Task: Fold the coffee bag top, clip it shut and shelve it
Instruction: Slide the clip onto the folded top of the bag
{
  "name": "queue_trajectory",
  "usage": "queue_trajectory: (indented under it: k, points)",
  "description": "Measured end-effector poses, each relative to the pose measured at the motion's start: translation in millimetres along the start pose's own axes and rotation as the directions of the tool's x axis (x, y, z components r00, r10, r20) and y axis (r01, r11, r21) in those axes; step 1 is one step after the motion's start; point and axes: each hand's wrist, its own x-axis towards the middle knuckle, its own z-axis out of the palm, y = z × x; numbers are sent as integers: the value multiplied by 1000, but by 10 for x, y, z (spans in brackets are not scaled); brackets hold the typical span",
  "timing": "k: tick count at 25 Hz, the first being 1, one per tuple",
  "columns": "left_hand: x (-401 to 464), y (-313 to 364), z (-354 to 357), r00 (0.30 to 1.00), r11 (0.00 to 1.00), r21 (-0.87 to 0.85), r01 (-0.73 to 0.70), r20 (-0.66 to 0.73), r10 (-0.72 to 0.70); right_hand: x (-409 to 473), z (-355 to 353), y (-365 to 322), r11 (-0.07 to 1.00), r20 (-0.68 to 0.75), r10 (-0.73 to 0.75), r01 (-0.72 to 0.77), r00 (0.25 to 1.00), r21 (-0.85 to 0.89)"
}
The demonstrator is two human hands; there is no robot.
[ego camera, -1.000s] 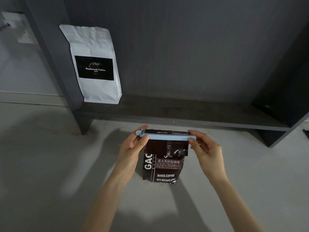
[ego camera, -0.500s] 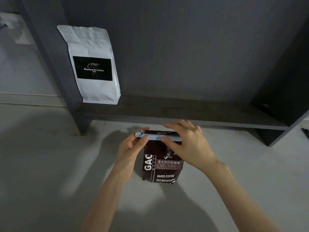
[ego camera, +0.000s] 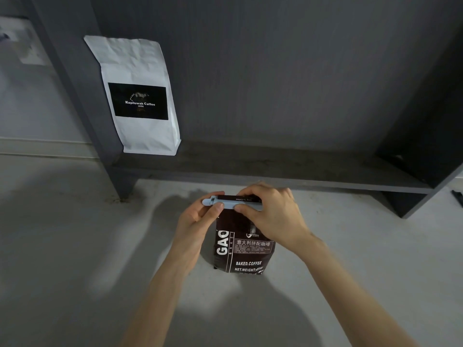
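The dark brown foil coffee bag [ego camera: 244,249] stands on the grey floor just below my fingers. Its pale blue plastic bar clip [ego camera: 229,204] runs left-right across the folded top. My left hand [ego camera: 198,217] pinches the hinge end; my right hand [ego camera: 271,211] presses closed over the other. The dark grey shelf [ego camera: 288,169] lies beyond, nearer my right.

Floor: pale grey concrete floor [ego camera: 75,246], bearing the upright dark brown coffee bag [ego camera: 244,254].
Shelf: dark grey wooden shelf board [ego camera: 275,169], bearing the upright white paper coffee bag [ego camera: 140,96] at its left end.
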Motion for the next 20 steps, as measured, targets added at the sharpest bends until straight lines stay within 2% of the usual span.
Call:
queue_trajectory:
  k: [12, 20]
  points:
    - [1, 11, 71, 996, 998, 21, -55, -67, 57, -16, 55, -40, 997, -59, 18, -23, 998, -76]
    - [-1, 23, 94, 991, 999, -23, -31, -133, 27, -28, 80, -62, 995, -69, 21, -28, 997, -99]
